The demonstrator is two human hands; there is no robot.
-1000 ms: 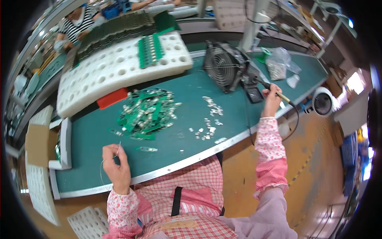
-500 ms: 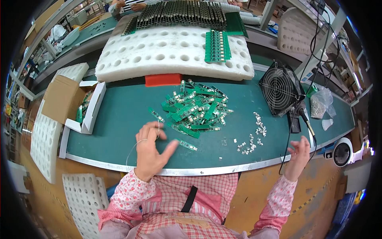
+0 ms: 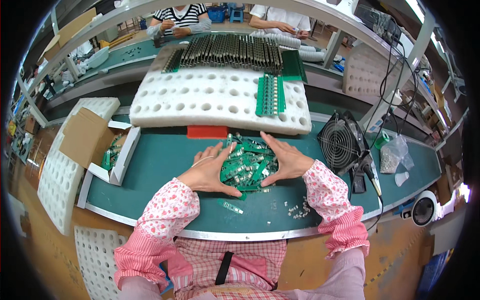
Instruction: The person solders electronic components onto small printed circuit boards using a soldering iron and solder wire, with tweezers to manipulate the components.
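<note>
A heap of small green circuit boards [image 3: 246, 165] lies on the green work mat, between my two hands. My left hand [image 3: 206, 170] rests along the heap's left side, its fingers spread and its thumb at the near edge. On the opposite side my right hand [image 3: 291, 160] has its thumb and fingers wide apart around the heap's edge. Neither hand grips a board; both appear to touch the outer ones. A single circuit board [image 3: 230, 206] lies apart, nearer to me. Small white-and-metal components [image 3: 299, 210] are scattered below my right forearm.
A white foam block [image 3: 200, 107] behind the heap carries racked boards [image 3: 232, 51] and a green panel [image 3: 270, 95]. A red tray [image 3: 207, 131] shows under it. An open carton [image 3: 117, 165] stands left; a black fan [image 3: 338, 142] and soldering iron [image 3: 371, 176] stand right. Two people sit opposite.
Both hands have moved forward to the heap, the right one also leftward from beside the mat's near right edge. The heap looks more compact, and the view has tilted up.
</note>
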